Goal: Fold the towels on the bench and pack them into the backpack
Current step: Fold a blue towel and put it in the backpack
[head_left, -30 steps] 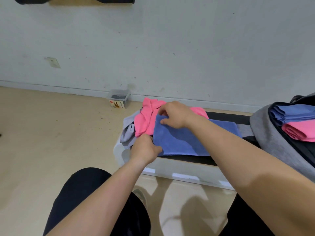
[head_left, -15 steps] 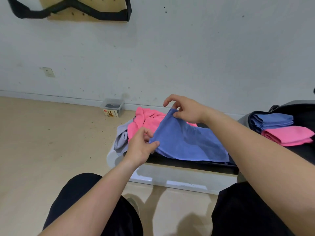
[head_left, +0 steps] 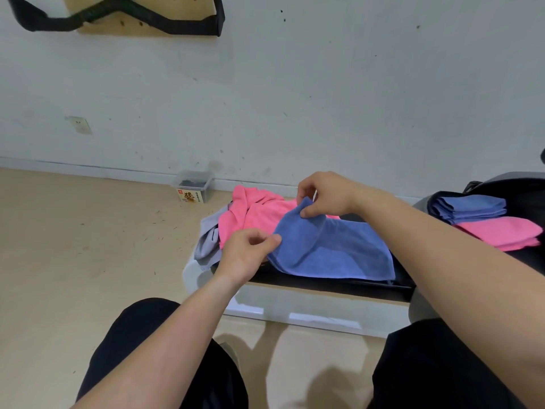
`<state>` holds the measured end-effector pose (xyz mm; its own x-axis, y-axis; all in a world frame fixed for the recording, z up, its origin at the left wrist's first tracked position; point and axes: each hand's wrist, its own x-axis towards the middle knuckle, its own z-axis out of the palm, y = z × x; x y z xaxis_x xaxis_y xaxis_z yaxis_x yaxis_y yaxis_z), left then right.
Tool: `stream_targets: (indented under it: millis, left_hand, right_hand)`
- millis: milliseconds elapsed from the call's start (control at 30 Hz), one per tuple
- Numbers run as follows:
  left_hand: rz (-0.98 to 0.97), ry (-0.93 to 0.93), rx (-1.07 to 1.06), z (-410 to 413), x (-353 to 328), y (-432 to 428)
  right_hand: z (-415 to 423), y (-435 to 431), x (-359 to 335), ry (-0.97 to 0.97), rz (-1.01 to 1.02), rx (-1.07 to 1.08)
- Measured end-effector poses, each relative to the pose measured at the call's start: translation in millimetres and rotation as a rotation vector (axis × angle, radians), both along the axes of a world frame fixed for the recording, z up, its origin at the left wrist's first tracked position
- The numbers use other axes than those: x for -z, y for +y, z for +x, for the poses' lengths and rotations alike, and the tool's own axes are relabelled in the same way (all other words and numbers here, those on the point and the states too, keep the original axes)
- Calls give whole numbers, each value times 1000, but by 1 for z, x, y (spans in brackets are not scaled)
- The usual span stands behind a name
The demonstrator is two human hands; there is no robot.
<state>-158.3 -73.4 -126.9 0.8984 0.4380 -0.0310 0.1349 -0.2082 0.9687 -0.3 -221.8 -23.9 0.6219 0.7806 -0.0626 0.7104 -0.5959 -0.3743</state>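
Note:
A blue towel (head_left: 333,252) lies half folded on the black-topped bench (head_left: 324,287). My right hand (head_left: 327,193) pinches its far left corner and holds it raised. My left hand (head_left: 246,252) pinches the near left corner at the towel's edge. Behind the blue towel a crumpled pink towel (head_left: 253,214) sits on the bench, and a grey towel (head_left: 208,242) hangs over the bench's left end. At the right the open backpack (head_left: 528,187) holds a folded blue towel (head_left: 469,206) and a folded pink towel (head_left: 501,231).
A small clear box (head_left: 193,185) stands on the floor by the wall, left of the bench. A pegboard with a black strap (head_left: 141,16) hangs on the wall above. My knees in black trousers (head_left: 141,343) are in front of the bench.
Both hands have lifted the blue towel's left edge off the bench and carried it to the right, over the rest of the towel. The view has tilted upward.

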Motion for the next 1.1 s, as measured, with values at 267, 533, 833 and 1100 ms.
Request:
stream_targets:
  millis: [267, 533, 833, 1100]
  left_hand:
    - [227, -22, -127, 1, 2, 11]
    - [597, -83, -56, 8, -34, 16]
    - [938, -287, -12, 56, -164, 5]
    - [538, -356, -41, 46, -227, -42]
  right_hand:
    - [6, 1, -11, -85, -95, -7]
    - [3, -13, -42, -160, -232, 30]
    - [-19, -63, -143, -193, 129, 217]
    - [-46, -97, -166, -83, 300, 300]
